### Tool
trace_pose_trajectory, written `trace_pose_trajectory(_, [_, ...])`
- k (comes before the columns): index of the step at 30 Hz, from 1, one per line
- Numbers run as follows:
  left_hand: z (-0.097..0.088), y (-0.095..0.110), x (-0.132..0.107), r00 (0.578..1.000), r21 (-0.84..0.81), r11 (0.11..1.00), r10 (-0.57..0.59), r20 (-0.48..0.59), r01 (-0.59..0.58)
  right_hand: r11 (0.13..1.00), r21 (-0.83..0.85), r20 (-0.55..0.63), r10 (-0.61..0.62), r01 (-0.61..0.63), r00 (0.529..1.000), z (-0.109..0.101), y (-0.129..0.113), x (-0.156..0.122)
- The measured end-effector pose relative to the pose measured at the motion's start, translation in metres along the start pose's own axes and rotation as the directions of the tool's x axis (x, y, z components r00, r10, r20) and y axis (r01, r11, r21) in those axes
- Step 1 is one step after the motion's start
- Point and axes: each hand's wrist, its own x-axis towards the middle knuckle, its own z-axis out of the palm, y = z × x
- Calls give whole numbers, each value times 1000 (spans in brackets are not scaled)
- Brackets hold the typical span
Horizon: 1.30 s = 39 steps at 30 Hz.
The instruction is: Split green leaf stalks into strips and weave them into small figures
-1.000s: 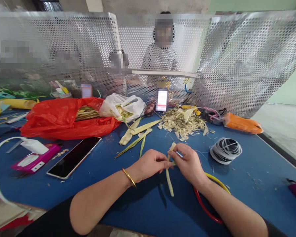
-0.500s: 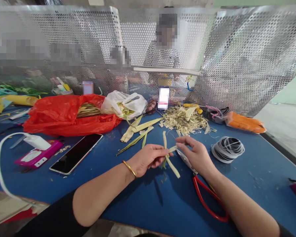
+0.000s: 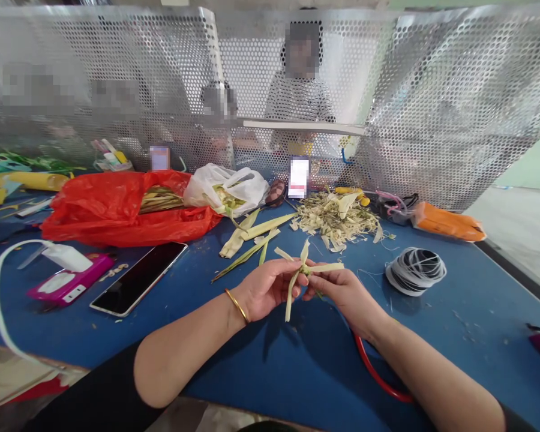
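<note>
Pale dry leaf strips cross at a small greenish knot, their ends pointing out several ways like a star. My left hand pinches this piece from the left, thumb near its centre. From the other side my right hand grips it too, fingers closed just below the crossing. Under my right wrist lie scissors, of which only the red handle shows; the blades are hidden. Beyond the hands, loose leaf strips lie on the blue table.
A heap of leaf scraps lies behind my hands. Right of them are a thread spool and an orange packet. On the left are a phone, a purple power strip and a red bag. A perforated screen stands behind.
My right hand has come down and left from a strip's tip to the centre of the leaf piece. The piece has turned, its strips now spread wider, and the scissor blades are covered.
</note>
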Motion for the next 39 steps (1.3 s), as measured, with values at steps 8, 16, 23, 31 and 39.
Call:
trace_pose_trajectory(8, [1, -6, 3, 1000, 57, 998, -22, 8, 22, 683, -691, 37, -296, 238, 955, -12, 8, -1])
trace_pose_trajectory(16, [4, -6, 0, 1000, 84, 996, 28, 12, -29, 684, -707, -28, -280, 179, 960, -13, 12, -1])
trace_pose_trajectory(23, [6, -10, 1, 994, 224, 970, 105, -36, -94, 719, -667, 15, -246, 193, 969, -10, 12, 1])
trace_pose_trajectory(31, [9, -3, -1, 959, 356, 910, 263, -103, -211, 957, -262, -214, -184, 125, 959, -12, 7, 3])
trace_pose_trajectory(39, [9, -7, 1, 958, 467, 876, 227, -175, -122, 929, -366, -348, -183, 46, 919, -17, 10, 3])
